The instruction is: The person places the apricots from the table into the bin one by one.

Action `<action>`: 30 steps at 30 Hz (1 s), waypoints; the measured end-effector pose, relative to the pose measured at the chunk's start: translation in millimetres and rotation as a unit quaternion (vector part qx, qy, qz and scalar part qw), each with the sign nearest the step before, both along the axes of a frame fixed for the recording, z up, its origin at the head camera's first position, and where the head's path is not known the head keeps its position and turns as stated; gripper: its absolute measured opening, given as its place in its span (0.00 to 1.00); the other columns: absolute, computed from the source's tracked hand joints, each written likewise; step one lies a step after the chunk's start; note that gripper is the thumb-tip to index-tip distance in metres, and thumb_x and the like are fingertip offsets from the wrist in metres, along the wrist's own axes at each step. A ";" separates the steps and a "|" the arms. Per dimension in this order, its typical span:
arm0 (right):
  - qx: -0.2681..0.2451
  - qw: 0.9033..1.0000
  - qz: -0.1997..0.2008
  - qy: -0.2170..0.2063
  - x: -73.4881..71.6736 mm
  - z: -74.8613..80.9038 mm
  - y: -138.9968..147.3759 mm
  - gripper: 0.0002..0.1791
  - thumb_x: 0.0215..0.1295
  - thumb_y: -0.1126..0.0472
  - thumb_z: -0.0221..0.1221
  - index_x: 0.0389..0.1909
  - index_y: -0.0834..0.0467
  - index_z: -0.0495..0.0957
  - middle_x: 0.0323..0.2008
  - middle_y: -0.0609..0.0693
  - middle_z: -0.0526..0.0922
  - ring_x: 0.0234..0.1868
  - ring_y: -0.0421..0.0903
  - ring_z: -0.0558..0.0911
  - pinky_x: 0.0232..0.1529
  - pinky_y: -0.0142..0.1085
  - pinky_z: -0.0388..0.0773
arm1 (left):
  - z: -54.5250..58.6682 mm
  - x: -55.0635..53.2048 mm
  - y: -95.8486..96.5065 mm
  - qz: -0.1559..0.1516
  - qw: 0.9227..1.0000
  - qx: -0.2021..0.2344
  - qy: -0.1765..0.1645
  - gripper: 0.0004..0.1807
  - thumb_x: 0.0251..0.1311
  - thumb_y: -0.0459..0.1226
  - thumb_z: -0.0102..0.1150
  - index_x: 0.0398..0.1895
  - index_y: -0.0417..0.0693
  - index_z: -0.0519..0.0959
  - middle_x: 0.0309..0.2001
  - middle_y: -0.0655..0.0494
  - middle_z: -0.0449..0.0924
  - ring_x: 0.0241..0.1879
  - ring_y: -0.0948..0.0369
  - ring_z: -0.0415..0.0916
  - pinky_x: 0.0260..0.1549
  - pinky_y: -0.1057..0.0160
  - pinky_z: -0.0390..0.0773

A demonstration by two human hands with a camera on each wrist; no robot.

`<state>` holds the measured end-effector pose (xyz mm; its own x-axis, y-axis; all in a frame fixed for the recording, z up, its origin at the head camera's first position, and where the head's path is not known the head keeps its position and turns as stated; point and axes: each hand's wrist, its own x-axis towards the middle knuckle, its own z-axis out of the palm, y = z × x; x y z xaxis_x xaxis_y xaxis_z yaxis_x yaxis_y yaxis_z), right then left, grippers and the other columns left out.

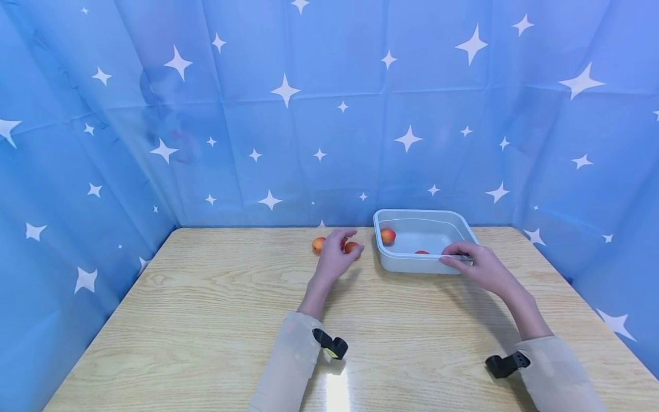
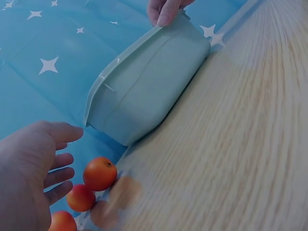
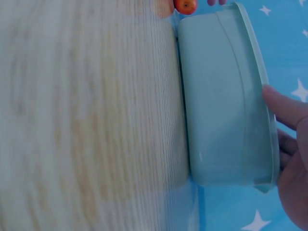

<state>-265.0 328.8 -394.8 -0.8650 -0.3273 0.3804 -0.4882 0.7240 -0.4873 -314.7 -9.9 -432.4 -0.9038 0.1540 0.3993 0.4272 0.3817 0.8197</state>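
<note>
My left hand [image 1: 336, 260] hovers over a small group of round red-orange fruits on the table, fingers loosely spread. In the left wrist view its fingers stand beside a fruit [image 2: 100, 173] with a dark spot, a second fruit [image 2: 81, 198] and a third one [image 2: 63, 222], with nothing gripped. A pale blue-grey plastic bin [image 1: 409, 264] stands just to the right. My right hand [image 1: 483, 269] pinches the bin's near rim towards its right corner, thumb outside and fingers over the inner side. Inside the bin are a red-orange fruit [image 1: 388, 235] and another [image 1: 422, 252], mostly hidden by the front wall.
The wooden table [image 1: 206, 320] reaches back to a blue curtain [image 1: 329, 114] with white stars. Bin and fruits are near the table's far edge. Curtain also hangs along the left and right sides.
</note>
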 end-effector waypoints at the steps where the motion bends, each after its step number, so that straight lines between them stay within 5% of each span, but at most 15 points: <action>1: 0.000 1.000 0.000 -0.001 -0.1 -0.1 0.1 0.04 0.69 0.58 0.65 0.41 0.51 0.85 0.37 0.42 0.84 0.40 0.37 0.79 0.41 0.30 0.74 | -1.1 -0.3 -0.5 0.001 1.000 -0.005 0.001 0.23 0.63 0.35 0.67 0.61 0.38 0.78 0.57 0.45 0.78 0.57 0.47 0.74 0.59 0.52 0.75; 10: -0.002 1.000 -0.005 -0.004 0.6 0.7 -0.5 0.04 0.69 0.57 0.65 0.41 0.51 0.85 0.37 0.43 0.84 0.40 0.37 0.79 0.42 0.31 0.74 | -7.9 -2.8 -3.2 -0.003 0.998 -0.065 0.017 0.21 0.61 0.34 0.67 0.58 0.42 0.81 0.56 0.48 0.81 0.56 0.51 0.76 0.56 0.55 0.76; 22: 0.008 1.000 -0.007 0.000 -3.1 -4.1 3.4 0.05 0.69 0.56 0.64 0.41 0.51 0.85 0.36 0.42 0.84 0.40 0.37 0.79 0.41 0.32 0.75 | -12.6 -3.1 -1.0 0.024 0.989 -0.143 -0.025 0.18 0.64 0.39 0.67 0.57 0.50 0.84 0.60 0.53 0.78 0.60 0.55 0.73 0.56 0.59 0.77; 30: 0.004 1.000 -0.006 -0.001 -2.4 -3.8 2.8 0.05 0.69 0.56 0.65 0.41 0.51 0.85 0.36 0.42 0.84 0.40 0.38 0.79 0.41 0.32 0.75 | -13.9 -1.5 -0.6 0.018 0.990 -0.139 -0.021 0.15 0.61 0.35 0.69 0.52 0.47 0.85 0.54 0.50 0.79 0.55 0.53 0.73 0.58 0.56 0.74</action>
